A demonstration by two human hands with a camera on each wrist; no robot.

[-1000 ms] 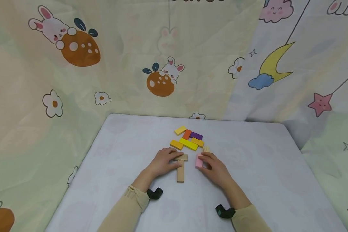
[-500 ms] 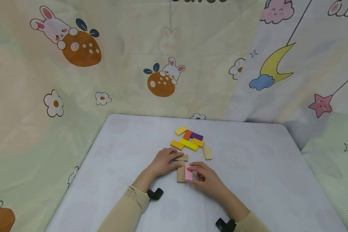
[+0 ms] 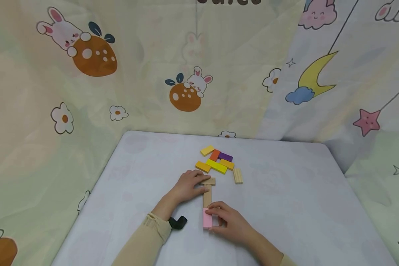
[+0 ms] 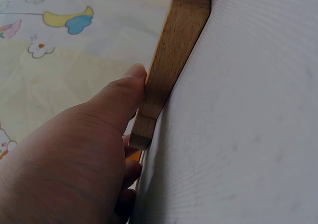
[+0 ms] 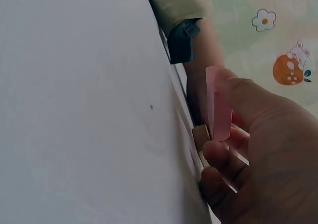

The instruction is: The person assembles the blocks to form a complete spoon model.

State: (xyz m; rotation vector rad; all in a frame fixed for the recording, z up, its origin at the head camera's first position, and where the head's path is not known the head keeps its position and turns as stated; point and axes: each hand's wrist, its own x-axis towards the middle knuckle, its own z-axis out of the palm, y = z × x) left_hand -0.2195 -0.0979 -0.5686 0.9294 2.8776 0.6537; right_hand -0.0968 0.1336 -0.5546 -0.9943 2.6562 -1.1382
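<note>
Our right hand [image 3: 231,220] pinches one pink block [image 3: 207,218] at the near end of one long plain block [image 3: 207,199]; we cannot tell whether they touch. Our left hand [image 3: 188,186] clasps nothing, its thumb and fingers resting against that block and one plain crosspiece [image 3: 212,181]. We'd best press lightly there and keep the pink end square. Beyond, on the surface [image 3: 286,184]: two amber blocks [image 3: 203,166], one bright yellow block [image 3: 216,166], one orange-red block [image 3: 214,155], one purple block [image 3: 225,156], one light-yellow block [image 3: 207,150], one pale grooved block [image 3: 238,176].

your pink block [image 3: 207,218]: smooth, painted-looking. your bare wood blocks [image 4: 171,50]: visible grain. surface [image 3: 286,192]: matt cloth. yellow block [image 3: 216,166] toward far edge: smooth paint.
</note>
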